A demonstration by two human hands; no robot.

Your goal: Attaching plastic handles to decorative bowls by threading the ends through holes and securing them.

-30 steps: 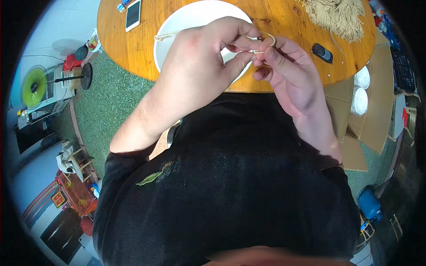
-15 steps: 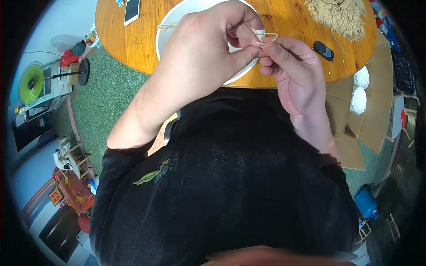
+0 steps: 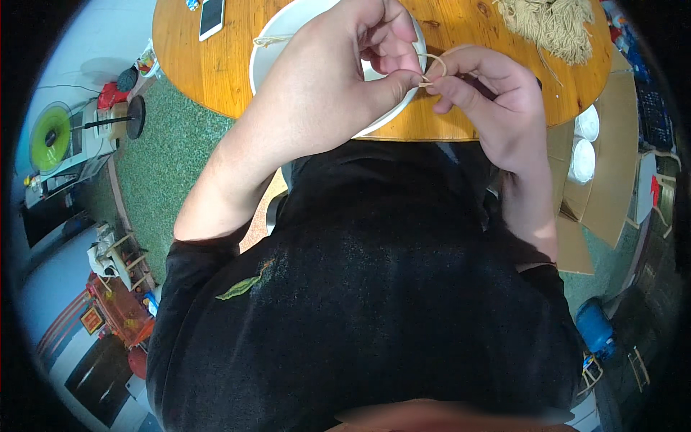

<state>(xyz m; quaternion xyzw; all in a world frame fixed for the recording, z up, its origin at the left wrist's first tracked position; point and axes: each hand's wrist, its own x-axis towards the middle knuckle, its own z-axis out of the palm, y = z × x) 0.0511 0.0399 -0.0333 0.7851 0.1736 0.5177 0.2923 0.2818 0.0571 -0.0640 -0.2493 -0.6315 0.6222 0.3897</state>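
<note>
A thin beige string bends into a small loop between my hands, above the right rim of a white basin. Thumb and finger of my left hand pinch it where its strands cross, the other fingers curling over the basin. My right hand grips the string close beside that spot, fingertips nearly touching the left thumb. Whether there is a knot at the fingertips is too small to tell. Another bit of beige string lies across the basin's left rim. My left hand hides much of the basin's inside.
A round wooden table carries the basin, a white phone at left and a heap of beige strings at far right. Flattened cardboard with white round stacks lies to the right. A green fan stands left.
My right hand has shifted right and its fingers have spread somewhat, covering the small dark device on the table. The string loop now shows wider; my left hand keeps its pinch.
</note>
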